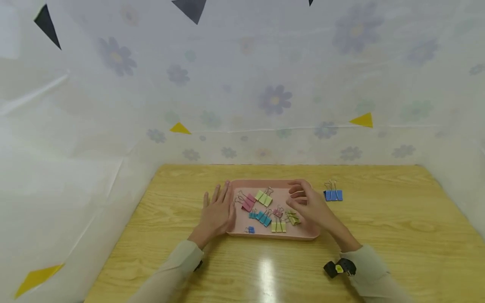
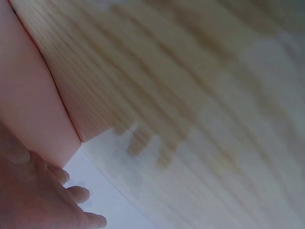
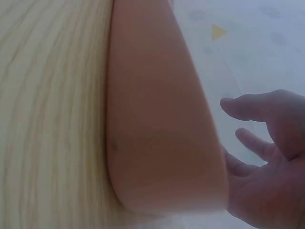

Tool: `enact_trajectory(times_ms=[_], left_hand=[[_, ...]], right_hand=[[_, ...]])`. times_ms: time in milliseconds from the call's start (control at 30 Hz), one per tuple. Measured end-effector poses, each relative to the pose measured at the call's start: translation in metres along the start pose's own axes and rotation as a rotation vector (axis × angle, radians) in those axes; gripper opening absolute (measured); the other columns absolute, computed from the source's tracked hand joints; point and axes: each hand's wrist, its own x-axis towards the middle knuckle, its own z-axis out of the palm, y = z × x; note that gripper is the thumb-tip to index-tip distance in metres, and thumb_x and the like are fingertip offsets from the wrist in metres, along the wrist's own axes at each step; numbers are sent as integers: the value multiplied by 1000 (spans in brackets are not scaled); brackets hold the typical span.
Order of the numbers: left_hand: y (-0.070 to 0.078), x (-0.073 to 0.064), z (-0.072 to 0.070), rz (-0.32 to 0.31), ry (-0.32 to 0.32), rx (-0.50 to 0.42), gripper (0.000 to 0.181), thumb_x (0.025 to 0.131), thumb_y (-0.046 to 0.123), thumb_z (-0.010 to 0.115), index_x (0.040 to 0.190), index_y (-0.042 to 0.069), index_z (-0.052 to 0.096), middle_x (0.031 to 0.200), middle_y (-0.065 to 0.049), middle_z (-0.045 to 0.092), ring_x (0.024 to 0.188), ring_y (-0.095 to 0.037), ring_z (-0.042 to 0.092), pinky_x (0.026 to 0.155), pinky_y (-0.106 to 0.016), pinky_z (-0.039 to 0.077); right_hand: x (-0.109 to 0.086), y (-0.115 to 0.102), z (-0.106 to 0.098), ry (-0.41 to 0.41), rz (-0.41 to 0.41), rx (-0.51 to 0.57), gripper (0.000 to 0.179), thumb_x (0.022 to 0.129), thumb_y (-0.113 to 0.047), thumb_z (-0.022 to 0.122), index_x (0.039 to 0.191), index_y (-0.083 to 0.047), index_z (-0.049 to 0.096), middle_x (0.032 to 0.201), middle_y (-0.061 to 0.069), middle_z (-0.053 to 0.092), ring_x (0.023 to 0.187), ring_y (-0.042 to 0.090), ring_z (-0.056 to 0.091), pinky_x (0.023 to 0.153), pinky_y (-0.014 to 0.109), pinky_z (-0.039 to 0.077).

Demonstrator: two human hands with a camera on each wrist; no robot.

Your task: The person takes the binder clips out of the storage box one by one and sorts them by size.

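A pink tray [image 1: 273, 236] on the table holds several binder clips. Among them are a pink clip [image 1: 248, 202], a pale green clip [image 1: 263, 198], a teal clip [image 1: 264, 219], a yellow clip [image 1: 278, 227], an olive clip [image 1: 294, 218] and a small blue clip [image 1: 251, 230]. My left hand [image 1: 217, 214] rests along the tray's left edge, fingers straight. Over the tray's right side, my right hand [image 1: 312, 206] has loosely bent fingers and nothing visible in its grasp. In the right wrist view its thumb and fingers are apart beside the tray wall [image 3: 162, 114].
A larger blue binder clip [image 1: 334, 195] stands on the wooden table [image 1: 386, 210], right of the tray. Behind the table hangs a white flowered sheet [image 1: 242, 84]. A black strap [image 1: 339, 268] is at my right wrist.
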Motion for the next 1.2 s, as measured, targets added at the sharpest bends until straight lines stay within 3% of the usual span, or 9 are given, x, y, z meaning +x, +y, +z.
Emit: enact_trajectory(times_ms=[200, 433, 667, 933, 1200], left_hand=[[0, 2, 1, -3, 15, -9, 61, 111, 31, 31, 165, 8, 16, 171, -8, 16, 156, -36, 17, 119, -67, 13], [4, 2, 0, -6, -5, -6, 60, 112, 32, 28, 166, 9, 14, 171, -7, 14, 156, -35, 15, 120, -67, 12], [7, 2, 0, -10, -7, -4, 60, 112, 31, 28, 166, 9, 13, 171, -6, 13, 156, -34, 15, 120, -66, 11], [6, -2, 0, -24, -2, 8, 61, 112, 32, 29, 166, 9, 13, 171, -6, 13, 156, -34, 15, 120, -67, 12], [11, -2, 3, -37, -6, -6, 61, 111, 31, 30, 166, 8, 15, 171, -7, 14, 156, -34, 16, 119, -68, 11]], right_hand=[[14, 2, 22, -4, 10, -56, 51, 95, -4, 72, 141, 2, 51, 116, 26, 62, 107, 38, 63, 93, 56, 53], [22, 2, 40, -18, 153, -113, 45, 97, -11, 70, 139, -2, 56, 116, 15, 65, 103, 27, 63, 90, 46, 54], [28, 4, 51, -1, 175, -180, 42, 94, -8, 71, 134, -2, 60, 118, 14, 66, 105, 27, 62, 91, 46, 53], [41, 5, 61, -9, 185, -259, 45, 84, -11, 84, 124, -2, 66, 111, 13, 68, 103, 29, 63, 90, 50, 51], [43, 6, 61, -30, 243, -252, 35, 83, -9, 82, 115, -4, 69, 105, 8, 68, 91, 23, 59, 82, 42, 49]])
